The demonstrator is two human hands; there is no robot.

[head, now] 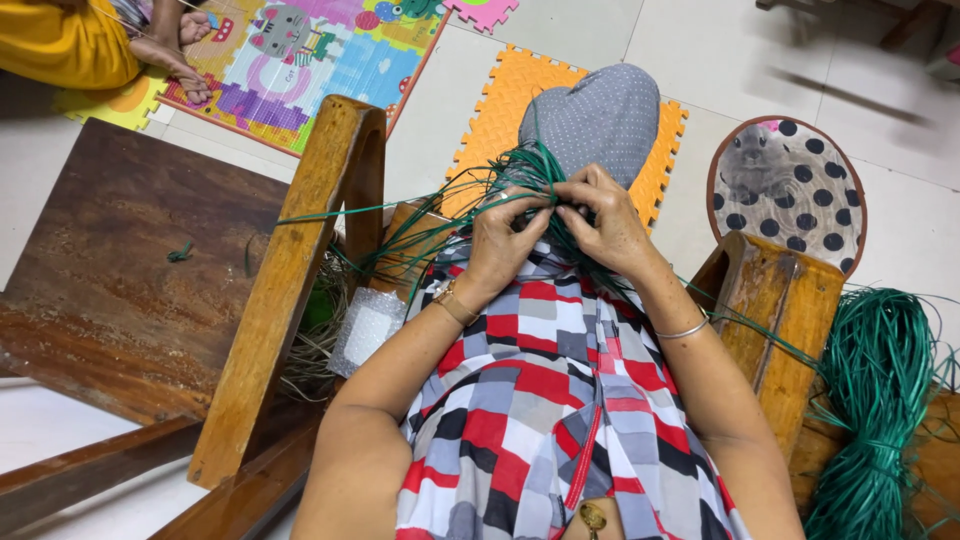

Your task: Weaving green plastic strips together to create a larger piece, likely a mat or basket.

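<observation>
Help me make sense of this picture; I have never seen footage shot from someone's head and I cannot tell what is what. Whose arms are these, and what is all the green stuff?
There is no machine here. The one picture comes from a camera worn on a person's head, looking down, so the two bare arms rising from the bottom edge are that person's own. The left hand and right hand meet over the lap, and both pinch a bunch of thin green strands. More of the same cord lies as a big green bundle at the right. A wooden frame stands on either side of the person, with a dark wooden board at the left. On the floor beyond lie an orange foam mat and a colourful play mat. Another person's feet show at the top left.
</observation>
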